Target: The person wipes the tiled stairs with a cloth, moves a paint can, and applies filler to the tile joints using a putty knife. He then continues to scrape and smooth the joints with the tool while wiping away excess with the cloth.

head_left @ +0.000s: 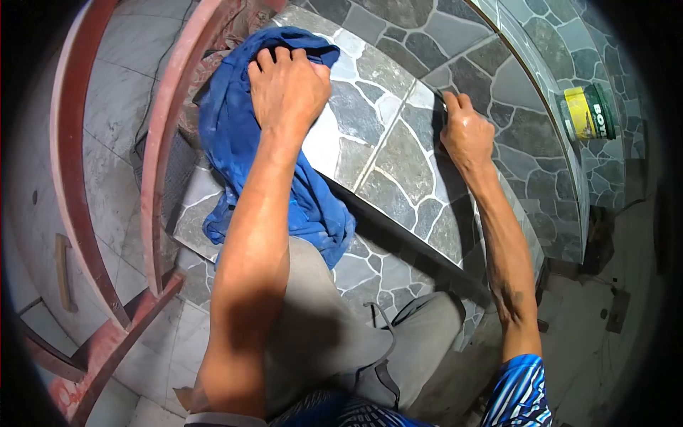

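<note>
My left hand (290, 89) presses down on a bunched blue cloth (238, 135), its fingers curled into the folds. The cloth hangs over the edge of a stone-patterned tiled step (402, 153) and drapes onto the level below. At the right, my right hand (467, 132) is closed over the same step, close to the base of the tiled riser. A small dark tip shows by its fingertips, but what it belongs to is too small to make out. A straight light joint (388, 135) between two tiles runs between my hands.
Red metal railing bars (167, 121) curve up on the left. A green and yellow bucket (589, 112) stands on a higher tiled surface at the right. My bent knee (434, 320) is over the lower step. A wooden strip (65, 274) lies at the far left.
</note>
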Demonstrator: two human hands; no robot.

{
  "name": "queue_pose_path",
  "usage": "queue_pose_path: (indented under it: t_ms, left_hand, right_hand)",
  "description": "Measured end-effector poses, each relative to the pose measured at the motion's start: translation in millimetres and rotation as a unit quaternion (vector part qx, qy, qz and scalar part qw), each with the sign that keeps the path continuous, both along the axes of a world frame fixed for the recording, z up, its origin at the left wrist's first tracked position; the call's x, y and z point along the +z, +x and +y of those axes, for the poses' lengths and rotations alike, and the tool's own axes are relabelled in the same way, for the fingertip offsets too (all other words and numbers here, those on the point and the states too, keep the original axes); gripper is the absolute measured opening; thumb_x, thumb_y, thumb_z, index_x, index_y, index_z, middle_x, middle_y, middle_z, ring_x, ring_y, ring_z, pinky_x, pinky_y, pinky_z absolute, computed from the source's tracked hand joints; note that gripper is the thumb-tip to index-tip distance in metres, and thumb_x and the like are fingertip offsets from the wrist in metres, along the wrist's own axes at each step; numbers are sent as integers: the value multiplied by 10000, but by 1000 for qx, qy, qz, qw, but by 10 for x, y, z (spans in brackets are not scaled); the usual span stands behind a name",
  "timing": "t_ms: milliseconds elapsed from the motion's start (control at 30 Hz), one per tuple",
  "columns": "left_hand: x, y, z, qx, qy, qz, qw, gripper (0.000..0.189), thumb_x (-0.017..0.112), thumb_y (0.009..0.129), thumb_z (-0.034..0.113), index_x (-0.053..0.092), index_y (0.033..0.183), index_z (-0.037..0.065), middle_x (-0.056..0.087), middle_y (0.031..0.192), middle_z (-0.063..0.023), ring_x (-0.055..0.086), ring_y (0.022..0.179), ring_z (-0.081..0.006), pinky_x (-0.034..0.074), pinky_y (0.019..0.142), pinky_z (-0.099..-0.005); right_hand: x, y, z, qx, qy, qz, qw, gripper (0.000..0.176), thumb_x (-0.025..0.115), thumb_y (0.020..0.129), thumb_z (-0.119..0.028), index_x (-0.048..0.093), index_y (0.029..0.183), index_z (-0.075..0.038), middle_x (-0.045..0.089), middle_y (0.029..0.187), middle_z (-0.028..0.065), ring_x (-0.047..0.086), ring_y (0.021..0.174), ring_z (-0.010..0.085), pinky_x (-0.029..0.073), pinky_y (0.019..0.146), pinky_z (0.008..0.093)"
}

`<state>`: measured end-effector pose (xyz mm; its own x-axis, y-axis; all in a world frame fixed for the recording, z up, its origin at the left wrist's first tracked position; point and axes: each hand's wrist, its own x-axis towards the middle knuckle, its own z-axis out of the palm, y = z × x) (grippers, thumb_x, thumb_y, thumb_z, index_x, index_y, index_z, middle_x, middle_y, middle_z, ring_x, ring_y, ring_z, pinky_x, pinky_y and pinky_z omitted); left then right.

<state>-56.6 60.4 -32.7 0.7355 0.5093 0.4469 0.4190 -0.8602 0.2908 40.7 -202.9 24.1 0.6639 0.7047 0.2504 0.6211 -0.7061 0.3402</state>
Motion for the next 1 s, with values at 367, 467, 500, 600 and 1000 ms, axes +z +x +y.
queue_pose_path:
  t_ms: [367,467,500,600,1000]
  left_hand:
    - [-34,3,3,-1,-5,-3,1000,447,463,900,299,725,1071,-20,677,1130,-212,574,1093,-380,411,973,-505]
    - [-1,18,29,2,8,-11,1000,433,467,899,298,727,1044,-16,680,1123,-210,578,1086,-380,417,961,-503]
    - [3,17,25,6,8,-11,1000,427,471,898,297,727,1036,-15,681,1120,-209,580,1083,-379,419,958,-504]
    - [-29,7,-22,-2,9,-22,1000,412,482,893,293,729,1013,-14,691,1092,-200,594,1058,-378,429,941,-509]
    - [17,-14,-10,-4,-8,3,1000,434,464,900,295,722,1046,-23,676,1135,-217,576,1097,-391,418,962,-510]
  right_hand:
    - [12,45,-54,-31,19,8,999,513,721,726,-54,582,1217,-108,644,1074,129,709,819,381,579,660,486]
    - [131,52,-55,-12,43,8,999,524,723,728,-57,579,1229,-112,644,1075,126,705,819,389,578,666,492]
    - [143,66,-57,-13,61,2,998,521,722,728,-58,579,1226,-111,645,1074,128,705,816,389,576,667,497]
    - [41,52,-72,-27,9,9,1000,524,711,731,-70,589,1239,-119,653,1095,121,705,797,381,574,666,502]
    - [164,2,-23,27,-14,150,988,482,683,728,-53,671,1203,-130,687,1128,116,698,924,374,584,781,477]
